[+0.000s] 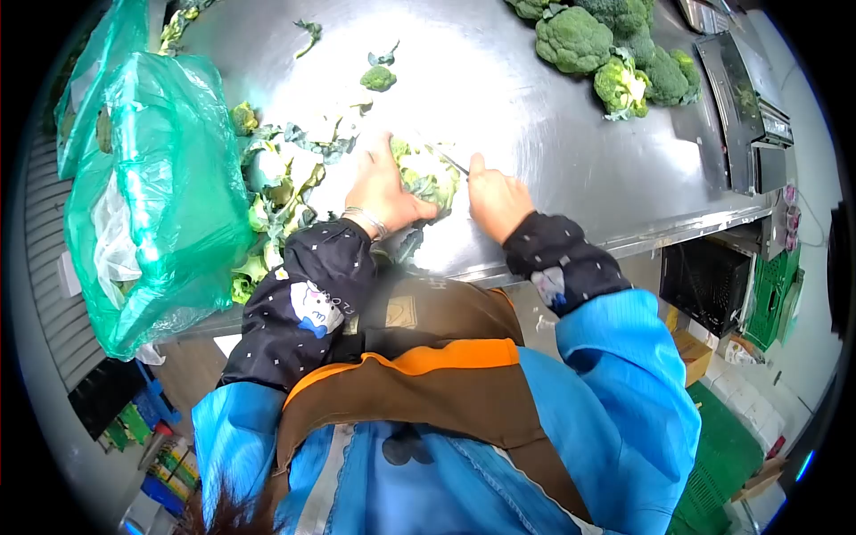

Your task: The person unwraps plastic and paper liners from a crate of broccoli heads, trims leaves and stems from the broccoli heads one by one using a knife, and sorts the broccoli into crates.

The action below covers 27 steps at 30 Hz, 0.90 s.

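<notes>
On the steel table (pixel 508 71), a pale green broccoli head (pixel 437 181) lies in bright glare near the front edge. My left hand (pixel 385 185) grips it from the left, thumb along the near side. In my right hand (pixel 499 198), fingers are wrapped round a knife (pixel 453 163), whose thin blade points up and left against the head's right side; the handle is mostly hidden in the fist. Cut leaves and stem trimmings (pixel 290 178) are heaped left of my left hand. Beyond it lies a small broccoli floret (pixel 378 78).
A green plastic bag (pixel 178 187) bulges over the table's left edge. Several whole broccoli heads (pixel 575 40) are piled at the back right. Metal equipment (pixel 736 107) stands at the right end, with a black crate (pixel 706 275) below the table.
</notes>
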Motion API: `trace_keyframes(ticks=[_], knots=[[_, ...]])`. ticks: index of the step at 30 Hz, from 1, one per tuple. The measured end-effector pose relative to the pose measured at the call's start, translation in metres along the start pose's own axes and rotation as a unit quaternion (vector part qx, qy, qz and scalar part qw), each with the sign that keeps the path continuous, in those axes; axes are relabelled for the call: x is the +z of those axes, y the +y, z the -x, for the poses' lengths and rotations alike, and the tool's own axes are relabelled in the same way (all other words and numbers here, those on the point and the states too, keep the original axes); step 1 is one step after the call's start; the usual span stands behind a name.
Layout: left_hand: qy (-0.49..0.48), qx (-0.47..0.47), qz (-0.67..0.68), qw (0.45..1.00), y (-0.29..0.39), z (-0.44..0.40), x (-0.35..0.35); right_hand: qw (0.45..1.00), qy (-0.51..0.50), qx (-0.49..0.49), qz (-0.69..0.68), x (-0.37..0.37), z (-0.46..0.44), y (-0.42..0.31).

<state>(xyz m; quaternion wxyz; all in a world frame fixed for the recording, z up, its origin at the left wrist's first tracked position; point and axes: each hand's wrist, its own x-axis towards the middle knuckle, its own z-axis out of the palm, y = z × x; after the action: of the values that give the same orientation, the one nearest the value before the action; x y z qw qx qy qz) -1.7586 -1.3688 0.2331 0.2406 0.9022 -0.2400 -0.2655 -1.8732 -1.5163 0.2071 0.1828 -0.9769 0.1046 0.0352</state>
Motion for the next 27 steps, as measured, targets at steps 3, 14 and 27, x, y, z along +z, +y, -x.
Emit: trace_keyframes(ticks=[3,14,27], knots=[[0.040,0.073,0.045,0.996,-0.021,0.012,0.002,0.984,0.120,0.032,-0.125,-0.026,0.015,-0.004],[-0.171,-0.123,0.342,0.916,-0.060,0.016,-0.013,0.801,-0.011,0.214,-0.559,0.030,0.046,-0.038],[0.195,0.031,0.208,0.958,-0.046,0.052,0.022,0.927,-0.034,0.164,-0.337,0.011,0.097,-0.037]])
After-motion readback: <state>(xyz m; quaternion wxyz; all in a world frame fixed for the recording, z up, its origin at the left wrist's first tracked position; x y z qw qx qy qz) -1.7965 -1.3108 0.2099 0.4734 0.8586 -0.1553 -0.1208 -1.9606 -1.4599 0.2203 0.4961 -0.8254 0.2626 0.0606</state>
